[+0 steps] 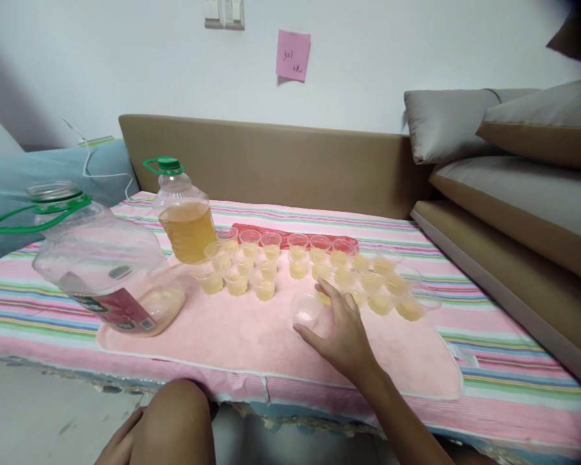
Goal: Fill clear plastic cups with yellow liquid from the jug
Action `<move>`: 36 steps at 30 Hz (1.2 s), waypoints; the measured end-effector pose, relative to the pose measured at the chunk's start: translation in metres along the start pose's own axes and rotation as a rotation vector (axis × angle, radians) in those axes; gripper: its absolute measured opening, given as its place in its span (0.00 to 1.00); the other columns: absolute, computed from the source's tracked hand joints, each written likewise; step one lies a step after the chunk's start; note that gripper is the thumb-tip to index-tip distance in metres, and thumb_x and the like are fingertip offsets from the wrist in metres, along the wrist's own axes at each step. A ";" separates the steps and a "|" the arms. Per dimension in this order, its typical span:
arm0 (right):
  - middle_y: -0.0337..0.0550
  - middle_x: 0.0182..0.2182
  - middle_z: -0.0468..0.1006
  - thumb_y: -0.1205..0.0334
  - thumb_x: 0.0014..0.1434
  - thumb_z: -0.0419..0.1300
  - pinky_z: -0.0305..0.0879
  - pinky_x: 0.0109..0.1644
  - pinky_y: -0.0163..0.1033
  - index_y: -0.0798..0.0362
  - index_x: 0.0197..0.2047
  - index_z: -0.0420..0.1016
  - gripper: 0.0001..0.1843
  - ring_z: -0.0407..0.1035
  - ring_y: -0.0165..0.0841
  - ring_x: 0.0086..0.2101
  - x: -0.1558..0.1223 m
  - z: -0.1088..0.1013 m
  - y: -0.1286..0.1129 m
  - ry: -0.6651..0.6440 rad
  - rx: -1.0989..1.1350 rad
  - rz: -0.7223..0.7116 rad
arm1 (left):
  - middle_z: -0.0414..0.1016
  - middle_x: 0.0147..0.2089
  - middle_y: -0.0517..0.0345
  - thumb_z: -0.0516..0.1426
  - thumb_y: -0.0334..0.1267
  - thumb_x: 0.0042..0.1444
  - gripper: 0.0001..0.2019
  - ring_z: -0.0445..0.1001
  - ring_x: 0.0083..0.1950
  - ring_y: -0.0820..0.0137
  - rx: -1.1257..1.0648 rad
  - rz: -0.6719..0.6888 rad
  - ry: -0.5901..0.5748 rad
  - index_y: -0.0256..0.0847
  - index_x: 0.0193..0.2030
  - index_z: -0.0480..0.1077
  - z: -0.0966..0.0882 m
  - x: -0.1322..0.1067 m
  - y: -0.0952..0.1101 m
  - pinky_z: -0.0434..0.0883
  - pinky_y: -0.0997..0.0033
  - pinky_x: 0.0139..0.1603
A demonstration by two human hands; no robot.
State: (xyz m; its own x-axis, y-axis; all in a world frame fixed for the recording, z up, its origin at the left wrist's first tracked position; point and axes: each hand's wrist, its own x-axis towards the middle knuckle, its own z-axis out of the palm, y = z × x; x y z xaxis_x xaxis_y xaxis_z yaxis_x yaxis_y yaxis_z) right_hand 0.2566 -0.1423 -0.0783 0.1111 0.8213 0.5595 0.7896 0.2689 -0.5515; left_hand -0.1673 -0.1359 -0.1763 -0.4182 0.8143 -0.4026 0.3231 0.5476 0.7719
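My right hand (341, 329) is curved around a clear plastic cup (304, 312) that looks empty. The thumb is at its near side and the forefinger at its far side. Just beyond stand rows of clear plastic cups with yellow liquid, among them a cup (265, 285) left of the hand and a cup (380, 303) to its right. My left hand (121, 440) is low beside my knee, fingers stretched out and partly hidden, with nothing visible in it. A large clear jug (111, 258), uncapped and tilted, holds a little liquid at left.
Behind it stands a capped jug (186, 226) with amber liquid. A red plastic wrapper (290, 239) lies behind the cups. Everything is on a pink mat (223, 336) over a striped cloth (503, 336). Cushions (523, 187) are stacked at right, and a brown backrest (271, 161) lines the wall.
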 end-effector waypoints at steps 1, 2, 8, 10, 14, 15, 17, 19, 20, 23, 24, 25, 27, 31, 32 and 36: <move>0.42 0.61 0.68 0.52 0.60 0.71 0.60 0.63 0.56 0.45 0.72 0.55 0.44 0.61 0.48 0.58 0.000 0.000 0.000 0.002 0.014 -0.001 | 0.80 0.47 0.53 0.60 0.54 0.67 0.21 0.80 0.51 0.56 0.000 0.001 0.000 0.35 0.50 0.77 0.000 0.000 0.001 0.79 0.54 0.54; 0.42 0.60 0.69 0.52 0.60 0.70 0.60 0.63 0.57 0.46 0.72 0.56 0.43 0.61 0.48 0.57 0.000 0.000 0.000 0.005 0.028 0.004 | 0.80 0.47 0.53 0.60 0.54 0.67 0.21 0.80 0.51 0.57 0.000 0.002 -0.003 0.35 0.50 0.77 0.001 0.001 0.001 0.79 0.55 0.54; 0.47 0.56 0.71 0.51 0.64 0.64 0.61 0.62 0.57 0.51 0.71 0.59 0.37 0.63 0.48 0.56 0.003 0.002 -0.003 0.057 0.107 0.033 | 0.80 0.45 0.54 0.60 0.53 0.68 0.20 0.81 0.47 0.60 0.017 0.011 -0.045 0.35 0.46 0.77 0.002 -0.002 0.005 0.79 0.60 0.50; 0.47 0.56 0.71 0.50 0.64 0.63 0.60 0.63 0.57 0.50 0.71 0.58 0.37 0.62 0.48 0.56 0.004 0.003 -0.004 0.082 0.127 0.037 | 0.81 0.43 0.55 0.60 0.53 0.68 0.19 0.81 0.45 0.60 0.019 0.021 -0.062 0.35 0.45 0.78 0.000 -0.004 0.006 0.79 0.61 0.48; 0.44 0.56 0.71 0.51 0.64 0.62 0.59 0.62 0.57 0.47 0.71 0.60 0.35 0.62 0.48 0.55 0.005 0.006 -0.003 0.071 0.119 0.045 | 0.80 0.43 0.56 0.61 0.52 0.67 0.19 0.80 0.46 0.59 0.027 0.018 -0.055 0.34 0.43 0.78 -0.003 -0.003 0.006 0.79 0.60 0.50; 0.43 0.56 0.71 0.51 0.64 0.62 0.59 0.62 0.57 0.46 0.70 0.60 0.34 0.62 0.48 0.55 0.005 0.007 -0.002 0.062 0.112 0.044 | 0.80 0.44 0.55 0.61 0.51 0.67 0.18 0.80 0.47 0.59 0.033 0.011 -0.046 0.34 0.44 0.77 -0.002 -0.002 0.005 0.79 0.59 0.51; 0.42 0.56 0.71 0.51 0.64 0.62 0.59 0.61 0.57 0.45 0.70 0.60 0.34 0.62 0.48 0.55 0.005 0.007 -0.001 0.052 0.100 0.044 | 0.79 0.47 0.54 0.61 0.49 0.68 0.17 0.80 0.49 0.59 0.044 -0.005 -0.028 0.34 0.46 0.76 0.000 0.000 0.005 0.79 0.58 0.52; 0.42 0.56 0.70 0.51 0.63 0.64 0.58 0.62 0.57 0.44 0.71 0.59 0.36 0.62 0.48 0.55 0.004 0.006 -0.001 0.052 0.099 0.044 | 0.79 0.48 0.54 0.61 0.48 0.68 0.16 0.79 0.50 0.59 0.054 -0.013 -0.024 0.34 0.46 0.76 0.002 0.001 0.004 0.79 0.58 0.52; 0.42 0.57 0.70 0.51 0.62 0.65 0.58 0.62 0.57 0.44 0.71 0.58 0.38 0.62 0.48 0.55 0.004 0.006 -0.001 0.054 0.101 0.043 | 0.79 0.47 0.54 0.61 0.48 0.68 0.16 0.79 0.49 0.58 0.057 -0.014 -0.026 0.34 0.46 0.76 0.003 0.001 0.003 0.79 0.58 0.53; 0.43 0.58 0.70 0.50 0.62 0.67 0.58 0.62 0.55 0.45 0.72 0.56 0.40 0.61 0.48 0.56 0.004 0.004 -0.001 0.063 0.100 0.028 | 0.79 0.47 0.54 0.61 0.49 0.68 0.16 0.79 0.50 0.58 0.071 -0.012 -0.018 0.34 0.46 0.76 0.002 0.000 0.002 0.78 0.57 0.53; 0.43 0.58 0.69 0.49 0.62 0.67 0.58 0.62 0.55 0.45 0.71 0.56 0.40 0.61 0.48 0.56 0.004 0.004 -0.001 0.067 0.096 0.022 | 0.79 0.48 0.54 0.61 0.49 0.68 0.17 0.79 0.50 0.58 0.076 -0.010 -0.009 0.34 0.47 0.76 0.001 0.000 0.002 0.78 0.56 0.54; 0.43 0.59 0.69 0.49 0.62 0.67 0.58 0.62 0.55 0.45 0.71 0.56 0.39 0.61 0.47 0.56 0.004 0.004 -0.001 0.071 0.093 0.017 | 0.79 0.48 0.53 0.61 0.49 0.68 0.17 0.79 0.51 0.58 0.082 -0.008 0.002 0.34 0.47 0.76 0.000 -0.001 0.002 0.78 0.56 0.54; 0.43 0.60 0.68 0.47 0.64 0.66 0.58 0.62 0.55 0.46 0.71 0.57 0.38 0.61 0.47 0.57 0.005 0.005 -0.001 0.078 0.091 0.007 | 0.79 0.49 0.52 0.60 0.50 0.68 0.18 0.79 0.51 0.58 0.090 0.004 0.016 0.34 0.48 0.76 -0.001 -0.003 0.004 0.78 0.56 0.54; 0.46 0.58 0.68 0.45 0.68 0.65 0.60 0.61 0.55 0.49 0.69 0.59 0.34 0.63 0.47 0.56 0.005 -0.002 -0.008 0.149 0.094 -0.037 | 0.80 0.47 0.52 0.58 0.55 0.69 0.22 0.80 0.48 0.60 0.087 0.075 -0.006 0.35 0.50 0.75 0.002 -0.011 0.011 0.79 0.58 0.50; 0.47 0.58 0.69 0.46 0.69 0.65 0.60 0.60 0.54 0.50 0.68 0.61 0.32 0.63 0.47 0.55 0.004 -0.006 -0.013 0.183 0.099 -0.072 | 0.80 0.47 0.52 0.57 0.57 0.68 0.23 0.81 0.47 0.60 0.085 0.101 -0.017 0.35 0.50 0.75 0.004 -0.014 0.013 0.80 0.58 0.49; 0.49 0.53 0.71 0.55 0.75 0.60 0.62 0.57 0.49 0.54 0.63 0.64 0.19 0.66 0.43 0.52 -0.017 -0.014 -0.042 0.182 0.227 -0.302 | 0.81 0.43 0.52 0.55 0.63 0.66 0.28 0.81 0.44 0.62 0.094 0.199 -0.010 0.36 0.51 0.76 0.007 -0.027 0.019 0.80 0.56 0.48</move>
State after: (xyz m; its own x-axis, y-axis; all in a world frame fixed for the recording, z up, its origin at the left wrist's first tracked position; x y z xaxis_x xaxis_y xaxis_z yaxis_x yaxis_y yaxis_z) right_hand 0.2300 -0.1751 -0.0557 0.0164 0.5917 0.8060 0.6525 0.6044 -0.4571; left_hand -0.1440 -0.1462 -0.1541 -0.3301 0.9097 -0.2519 0.4764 0.3909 0.7875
